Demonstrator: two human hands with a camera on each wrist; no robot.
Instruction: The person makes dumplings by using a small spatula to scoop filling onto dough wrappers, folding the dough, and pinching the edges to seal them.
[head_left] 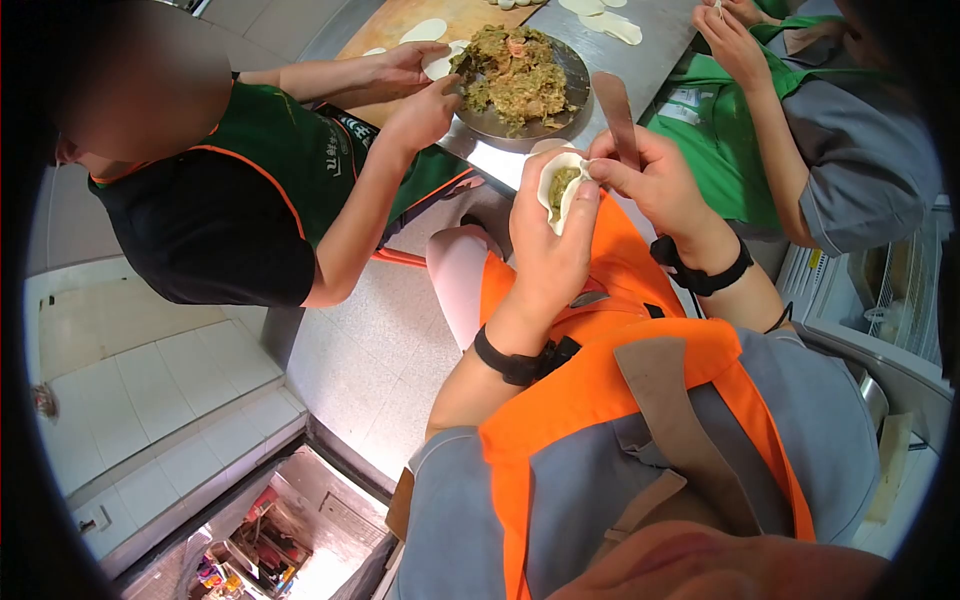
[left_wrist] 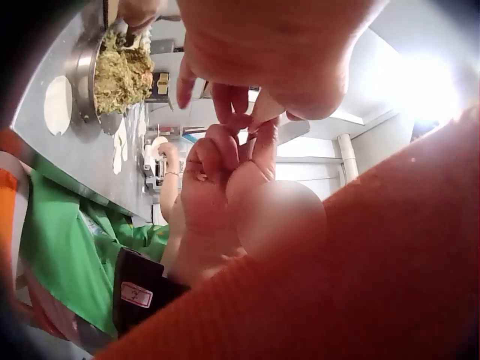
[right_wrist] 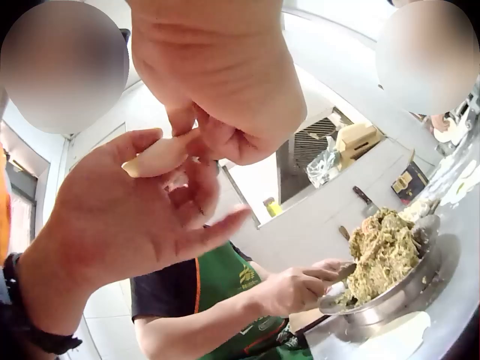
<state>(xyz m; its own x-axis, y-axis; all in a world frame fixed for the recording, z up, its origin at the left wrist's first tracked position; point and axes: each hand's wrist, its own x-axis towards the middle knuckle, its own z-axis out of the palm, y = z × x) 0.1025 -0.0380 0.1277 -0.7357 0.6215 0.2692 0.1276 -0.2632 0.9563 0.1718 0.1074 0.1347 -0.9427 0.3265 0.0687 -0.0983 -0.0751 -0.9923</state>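
Note:
My left hand (head_left: 545,225) cups a round dumpling wrapper (head_left: 547,192), its thumb along the near side. Green-flecked filling (head_left: 563,185) lies inside the folded-up dough. With thumb and forefinger, my right hand (head_left: 655,180) pinches the wrapper's edge at one end. The same hand keeps hold of a flat spatula (head_left: 615,115), blade pointing up and away. In the right wrist view the pale dumpling (right_wrist: 161,156) spans between both hands, its filling hidden there.
Ahead, a metal bowl (head_left: 575,120) heaped with filling stands on a steel table (head_left: 660,50). More wrappers (head_left: 610,27) lie beyond it. At left a person in a dark green apron (head_left: 270,150) works with a wrapper; another person in green (head_left: 770,130) stands at right.

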